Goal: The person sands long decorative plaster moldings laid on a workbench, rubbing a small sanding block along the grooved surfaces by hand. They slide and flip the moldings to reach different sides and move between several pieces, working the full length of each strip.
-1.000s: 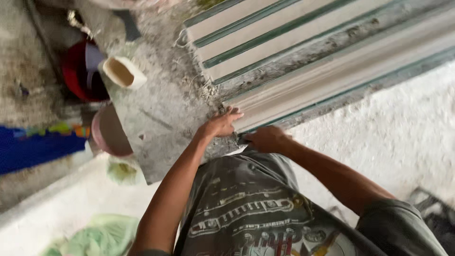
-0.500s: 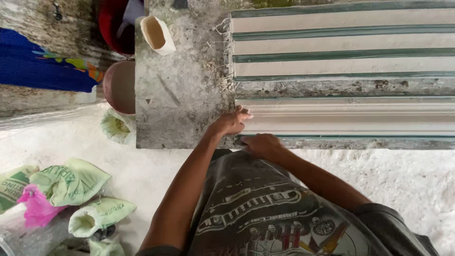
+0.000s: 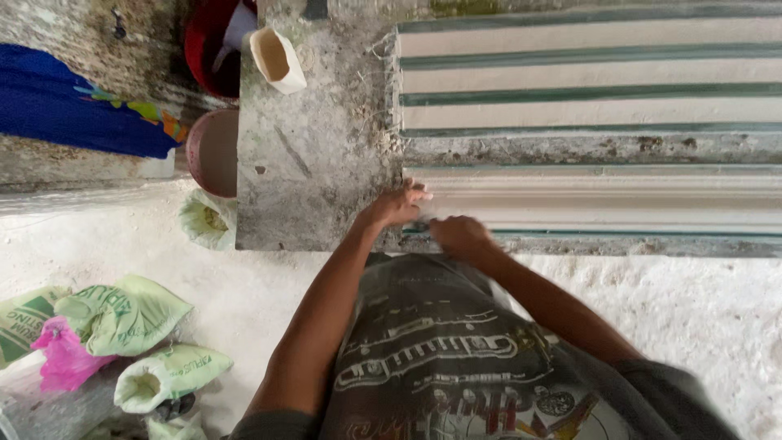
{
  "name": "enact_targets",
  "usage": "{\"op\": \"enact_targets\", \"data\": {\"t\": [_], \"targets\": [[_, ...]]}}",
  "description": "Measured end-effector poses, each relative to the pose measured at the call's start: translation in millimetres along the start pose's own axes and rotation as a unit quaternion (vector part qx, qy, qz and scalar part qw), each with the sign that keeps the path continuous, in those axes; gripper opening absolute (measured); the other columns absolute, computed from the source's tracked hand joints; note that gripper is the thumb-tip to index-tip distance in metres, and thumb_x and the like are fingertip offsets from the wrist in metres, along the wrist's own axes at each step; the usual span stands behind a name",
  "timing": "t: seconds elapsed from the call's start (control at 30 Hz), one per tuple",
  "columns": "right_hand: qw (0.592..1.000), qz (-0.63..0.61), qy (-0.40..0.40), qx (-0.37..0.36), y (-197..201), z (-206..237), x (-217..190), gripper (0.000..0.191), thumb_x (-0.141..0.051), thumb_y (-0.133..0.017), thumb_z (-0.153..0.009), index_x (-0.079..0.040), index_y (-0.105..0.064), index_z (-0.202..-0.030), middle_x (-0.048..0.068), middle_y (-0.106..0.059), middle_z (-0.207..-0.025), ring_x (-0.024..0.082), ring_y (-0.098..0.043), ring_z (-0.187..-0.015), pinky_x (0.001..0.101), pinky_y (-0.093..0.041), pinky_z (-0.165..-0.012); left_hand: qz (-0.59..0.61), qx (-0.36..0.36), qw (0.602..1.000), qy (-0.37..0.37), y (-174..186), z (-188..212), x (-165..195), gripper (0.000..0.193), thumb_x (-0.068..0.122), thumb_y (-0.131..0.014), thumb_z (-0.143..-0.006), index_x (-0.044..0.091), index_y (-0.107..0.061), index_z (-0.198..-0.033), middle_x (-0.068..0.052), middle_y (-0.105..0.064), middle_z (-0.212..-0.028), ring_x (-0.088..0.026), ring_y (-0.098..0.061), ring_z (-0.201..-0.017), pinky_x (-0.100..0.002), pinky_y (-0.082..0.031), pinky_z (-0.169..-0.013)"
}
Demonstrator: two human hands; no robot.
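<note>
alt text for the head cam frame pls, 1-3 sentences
Seen from above, a person's left hand and right hand rest on the near end of a long pale plaster moulding lying on a grey concrete workbench. A cream plastic cup stands at the bench's far edge.

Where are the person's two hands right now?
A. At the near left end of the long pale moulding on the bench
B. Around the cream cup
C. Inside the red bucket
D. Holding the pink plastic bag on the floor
A: the left hand and right hand both rest at the end of the long pale moulding, well away from the cream cup and red bucket.
</note>
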State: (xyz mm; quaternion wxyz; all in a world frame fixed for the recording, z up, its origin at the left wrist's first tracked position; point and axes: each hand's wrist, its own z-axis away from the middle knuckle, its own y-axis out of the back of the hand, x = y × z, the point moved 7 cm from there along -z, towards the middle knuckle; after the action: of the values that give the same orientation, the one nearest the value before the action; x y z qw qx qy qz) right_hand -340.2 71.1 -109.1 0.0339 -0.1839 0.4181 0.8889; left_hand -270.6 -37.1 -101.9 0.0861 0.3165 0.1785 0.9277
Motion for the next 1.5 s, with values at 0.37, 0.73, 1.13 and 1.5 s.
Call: {"op": "enact_targets", "data": {"t": [0.37, 0.73, 1.13, 1.5], "targets": [[0.986, -0.099, -0.101, -0.085, 4, -4, -1, 0.025, -0.016, -0.048, -0.104, -0.003, -0.057, -0.124, 0.017, -0.076, -0.085, 0.030, -0.078, -0.072, 0.0458, -0.065, -0.059, -0.018, 0.079, 0.996, -0.023, 11, 6, 11, 0.050, 0.020, -0.060, -0.093, 0.032, -0.061, -0.141, 0.003, -0.038, -0.164, -0.025, -0.041, -0.147, -0.041, -0.031, -0.121], [1.000, -0.011, -0.025, -0.011, 21, -2, -16, 0.021, -0.016, -0.054, -0.102, -0.001, -0.066, -0.110, 0.018, -0.076, -0.090, 0.028, -0.074, -0.076, 0.0448, -0.062, -0.065, -0.066, 0.215, 0.965, -0.132, 18, 18, 21, 0.031, 0.025, -0.065, -0.094, 0.025, -0.076, -0.123, -0.009, -0.063, -0.140, -0.032, -0.054, -0.134, -0.051, -0.042, -0.113], [0.965, 0.013, -0.216, -0.148, -62, 164, 107, 0.029, -0.022, -0.053, -0.104, -0.011, -0.079, -0.103, 0.011, -0.079, -0.100, 0.017, -0.069, -0.075, 0.0375, -0.056, -0.057, -0.274, 0.235, 0.919, -0.161, -41, 52, -1, 0.076, 0.040, -0.071, -0.093, 0.022, -0.035, -0.158, -0.009, -0.026, -0.168, -0.034, -0.018, -0.156, -0.064, -0.016, -0.124], [0.771, -0.395, -0.440, 0.235, -164, 192, 26, 0.052, -0.029, -0.064, -0.094, -0.012, -0.053, -0.141, 0.024, -0.072, -0.096, 0.042, -0.070, -0.088, 0.0550, -0.056, -0.073, -0.421, 0.150, 0.867, -0.222, -42, 69, -24, 0.071, 0.026, -0.063, -0.097, 0.022, -0.032, -0.160, -0.013, -0.028, -0.165, -0.035, -0.019, -0.154, -0.062, -0.014, -0.123]]}}
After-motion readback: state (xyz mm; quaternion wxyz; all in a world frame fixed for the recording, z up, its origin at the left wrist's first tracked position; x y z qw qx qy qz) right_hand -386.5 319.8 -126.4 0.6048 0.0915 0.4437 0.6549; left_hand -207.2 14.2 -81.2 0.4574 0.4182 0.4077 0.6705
